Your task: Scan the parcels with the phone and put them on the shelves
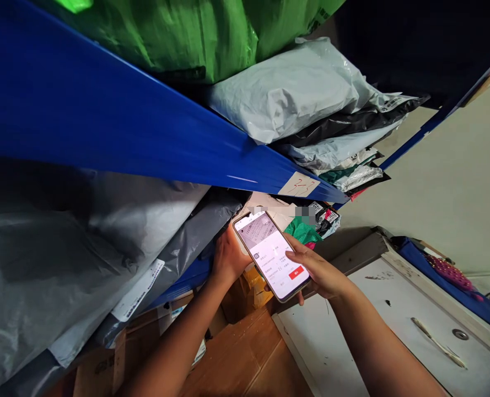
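My right hand (321,273) is closed around a smartphone (272,255), thumb resting on its lit white screen, which shows text and a red button. My left hand (227,258) reaches in behind the phone to a pale parcel (269,205) on the lower shelf, just under the blue shelf beam (104,118). Its fingers are hidden by the phone. Beside that parcel lie a green bag (305,230) and small black-and-white packets (327,218).
Grey poly bags (83,242) fill the lower shelf at left. White, black and green mailers (294,94) pile on the upper shelf. A handwritten paper tag (299,184) sticks to the beam. Cardboard boxes (245,353) sit below, and a white panel with a handle (414,325) at right.
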Demonstrator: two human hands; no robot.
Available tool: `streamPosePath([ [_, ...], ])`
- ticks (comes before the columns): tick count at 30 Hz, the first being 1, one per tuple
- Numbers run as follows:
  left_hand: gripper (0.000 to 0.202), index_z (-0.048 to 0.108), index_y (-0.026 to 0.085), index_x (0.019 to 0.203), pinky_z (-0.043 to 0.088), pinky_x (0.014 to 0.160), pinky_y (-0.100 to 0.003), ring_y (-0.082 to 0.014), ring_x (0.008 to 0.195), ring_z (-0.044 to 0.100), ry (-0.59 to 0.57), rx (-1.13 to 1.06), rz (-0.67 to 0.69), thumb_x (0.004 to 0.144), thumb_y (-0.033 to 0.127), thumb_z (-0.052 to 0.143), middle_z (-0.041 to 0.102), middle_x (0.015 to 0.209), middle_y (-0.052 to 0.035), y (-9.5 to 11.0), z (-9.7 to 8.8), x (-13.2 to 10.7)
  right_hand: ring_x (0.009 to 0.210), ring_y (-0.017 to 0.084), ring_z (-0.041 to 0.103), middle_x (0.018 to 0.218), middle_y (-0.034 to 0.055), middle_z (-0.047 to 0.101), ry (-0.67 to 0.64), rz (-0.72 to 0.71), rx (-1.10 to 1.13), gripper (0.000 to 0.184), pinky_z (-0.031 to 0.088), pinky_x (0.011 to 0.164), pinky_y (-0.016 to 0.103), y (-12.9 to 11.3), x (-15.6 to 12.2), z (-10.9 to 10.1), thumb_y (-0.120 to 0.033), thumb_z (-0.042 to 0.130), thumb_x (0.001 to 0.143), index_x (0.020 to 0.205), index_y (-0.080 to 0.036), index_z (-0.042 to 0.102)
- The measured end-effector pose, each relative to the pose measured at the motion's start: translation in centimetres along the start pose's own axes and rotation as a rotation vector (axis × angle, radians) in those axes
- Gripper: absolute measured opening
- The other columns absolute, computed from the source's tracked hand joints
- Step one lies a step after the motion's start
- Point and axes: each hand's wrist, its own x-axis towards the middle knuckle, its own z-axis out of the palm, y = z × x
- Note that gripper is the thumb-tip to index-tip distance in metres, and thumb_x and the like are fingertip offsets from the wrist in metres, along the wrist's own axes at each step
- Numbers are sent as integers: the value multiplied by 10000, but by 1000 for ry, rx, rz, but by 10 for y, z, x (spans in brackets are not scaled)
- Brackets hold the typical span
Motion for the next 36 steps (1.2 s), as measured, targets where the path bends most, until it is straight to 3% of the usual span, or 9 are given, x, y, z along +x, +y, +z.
streamPosePath([
  [7, 1038, 133, 44, 1486, 329, 1145, -542, -395, 1427, 305, -30, -2, 26, 703, 357, 738, 334, 1491, -314, 0, -6, -5, 884, 262, 744, 1128, 62, 722, -116, -126, 133, 1035, 631, 553, 319, 33, -15, 4, -89, 654, 702, 1528, -350, 87],
  [18, 1218, 96, 19, 1513, 375, 1118, -518, -419, 1384, 364, 13, 103, 34, 610, 388, 826, 345, 1476, -320, 8, -10, -5, 1061, 300, 696, 1294, 125, 649, -67, -219, 198, 1054, 635, 627, 371, 65, -45, 3, -135, 677, 793, 1530, -330, -52],
  [20, 1133, 122, 58, 1526, 405, 1101, -490, -383, 1368, 402, 20, 124, 115, 670, 369, 795, 372, 1481, -281, 3, -8, -10, 1057, 315, 693, 1270, 130, 661, -49, -227, 233, 1077, 631, 618, 380, 71, -52, 1, -152, 698, 767, 1535, -327, -37],
  [24, 544, 476, 328, 1395, 450, 1035, -427, -257, 1173, 593, 86, 281, 487, 871, 280, 615, 614, 1295, -85, -7, -5, -24, 1053, 361, 679, 1262, 141, 664, 0, -261, 403, 1162, 614, 566, 374, 92, -67, -1, -241, 744, 659, 1545, -340, -2],
  [25, 473, 527, 359, 1348, 439, 1033, -442, -258, 1149, 603, 125, 330, 481, 887, 270, 591, 635, 1262, -69, -8, -6, -25, 1049, 370, 677, 1270, 143, 658, 13, -257, 439, 1166, 610, 553, 371, 99, -71, -1, -266, 749, 643, 1546, -345, 16],
  [27, 528, 491, 306, 1400, 423, 1031, -488, -305, 1182, 572, 159, 403, 304, 882, 270, 586, 607, 1306, -112, -5, -8, -21, 1041, 380, 678, 1254, 141, 664, 33, -234, 495, 1156, 604, 534, 364, 113, -79, 1, -296, 754, 631, 1545, -355, 49],
  [30, 608, 416, 99, 1449, 464, 982, -500, -357, 1203, 544, 12, 447, 32, 861, 183, 547, 575, 1321, -217, 4, -11, -6, 1012, 393, 688, 1229, 144, 675, 90, -229, 589, 1140, 595, 496, 350, 132, -86, 6, -305, 750, 618, 1545, -342, 87],
  [33, 456, 583, 82, 1286, 424, 1062, -498, -339, 1276, 501, -150, 437, 48, 851, 63, 444, 600, 1313, -184, 12, -9, -2, 1005, 403, 690, 1292, 162, 642, 156, -225, 636, 1104, 590, 470, 339, 145, -88, 11, -307, 744, 616, 1541, -306, 142],
  [36, 404, 599, 97, 1248, 361, 1122, -534, -359, 1366, 410, -214, 381, 150, 865, 132, 474, 505, 1428, -180, 19, -8, -10, 997, 403, 699, 1274, 159, 661, 150, -197, 588, 1098, 594, 463, 331, 145, -82, 11, -317, 755, 632, 1541, -303, 138],
])
